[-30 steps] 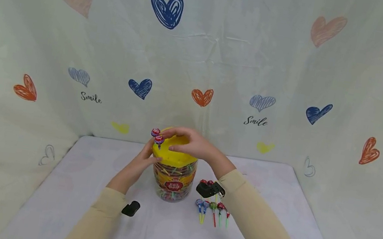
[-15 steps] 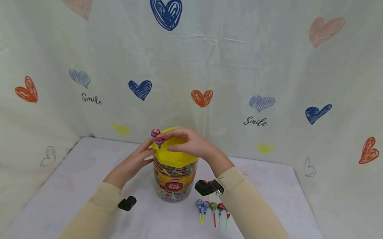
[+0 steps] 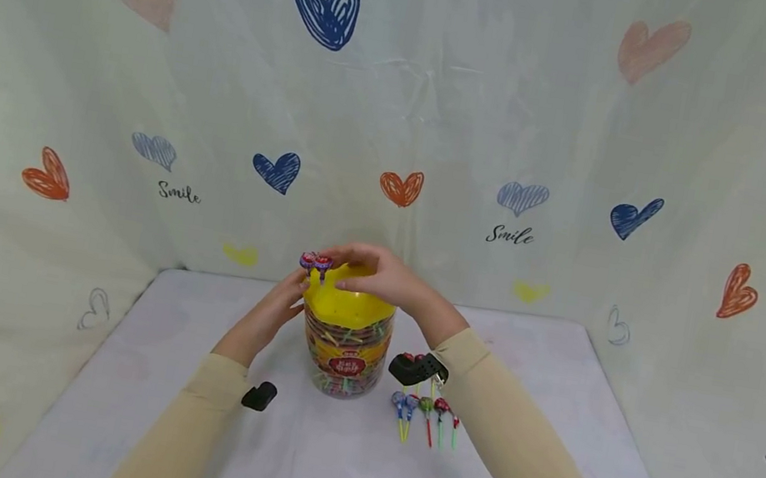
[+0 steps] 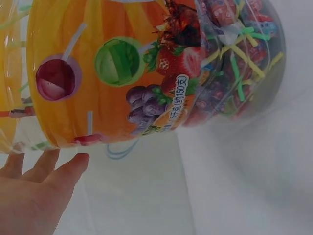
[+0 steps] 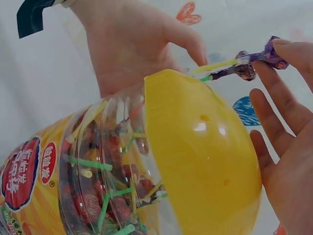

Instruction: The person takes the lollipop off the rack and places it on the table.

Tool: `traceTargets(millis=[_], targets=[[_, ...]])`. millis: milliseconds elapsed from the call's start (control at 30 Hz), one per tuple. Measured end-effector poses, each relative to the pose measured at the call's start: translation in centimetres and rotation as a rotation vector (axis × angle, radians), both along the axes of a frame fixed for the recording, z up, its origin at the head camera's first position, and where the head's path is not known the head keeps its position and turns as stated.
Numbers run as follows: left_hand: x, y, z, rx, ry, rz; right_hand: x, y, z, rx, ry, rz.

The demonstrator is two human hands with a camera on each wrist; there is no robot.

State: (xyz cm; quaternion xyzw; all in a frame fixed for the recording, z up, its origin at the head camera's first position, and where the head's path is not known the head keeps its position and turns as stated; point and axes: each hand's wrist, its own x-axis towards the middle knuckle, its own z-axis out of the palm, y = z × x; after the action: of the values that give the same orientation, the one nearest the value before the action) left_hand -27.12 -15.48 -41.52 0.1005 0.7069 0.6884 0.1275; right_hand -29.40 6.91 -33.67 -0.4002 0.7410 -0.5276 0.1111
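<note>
A clear jar (image 3: 344, 364) packed with lollipops stands upright on the table, with a yellow lid (image 3: 348, 309) on top. My right hand (image 3: 384, 280) arches over the lid. Its fingers pinch the purple-wrapped head of a lollipop (image 5: 275, 53) at the lid's left side. Beside that one is a second purple-wrapped lollipop (image 5: 244, 72); where the lower ends of the sticks sit is unclear. My left hand (image 3: 263, 316) rests along the jar's left side, fingers extended. In the left wrist view, its fingertips (image 4: 76, 164) lie by the jar wall. One left fingertip is close to the lollipop sticks.
To the right of the jar, several loose lollipops (image 3: 427, 407) lie in a row on the white table (image 3: 328, 475), more partly hidden by my right wrist strap (image 3: 418, 369). Behind the table hangs a pale curtain (image 3: 463, 125) printed with hearts.
My left thumb has come off the front of the lid, and the left hand lies further to the side. My right hand has risen slightly, bringing its lollipop level with the other.
</note>
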Motion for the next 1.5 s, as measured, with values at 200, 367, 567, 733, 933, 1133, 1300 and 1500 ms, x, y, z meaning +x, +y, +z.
traceTargets(millis=[200,367,567,733,933,1133,1300,1500], targets=[[0.1,0.6,0.2,-0.053,-0.025,0.059,0.1,1.5,0.0,-0.099,-0.059,-0.026],[0.3,0.7,-0.2,-0.089,-0.032,0.095,0.8,3.8,-0.6,-0.192,-0.104,-0.078],[0.4,0.7,-0.6,-0.107,0.014,0.090,1.5,6.7,-2.1,-0.223,-0.129,-0.147],[0.5,0.6,-0.7,-0.115,0.046,0.083,2.0,9.0,-3.7,-0.211,-0.156,-0.199],[0.4,0.6,-0.7,-0.117,0.050,0.076,2.9,12.3,-5.9,-0.189,-0.204,-0.292],[0.5,0.6,-0.7,-0.127,0.046,0.082,3.6,15.4,-8.7,-0.150,-0.220,-0.366],[0.5,0.6,-0.7,-0.121,0.058,0.076,4.5,17.7,-11.8,-0.105,-0.283,-0.427],[0.4,0.6,-0.8,-0.124,0.063,0.073,5.3,19.3,-14.7,-0.085,-0.342,-0.478]])
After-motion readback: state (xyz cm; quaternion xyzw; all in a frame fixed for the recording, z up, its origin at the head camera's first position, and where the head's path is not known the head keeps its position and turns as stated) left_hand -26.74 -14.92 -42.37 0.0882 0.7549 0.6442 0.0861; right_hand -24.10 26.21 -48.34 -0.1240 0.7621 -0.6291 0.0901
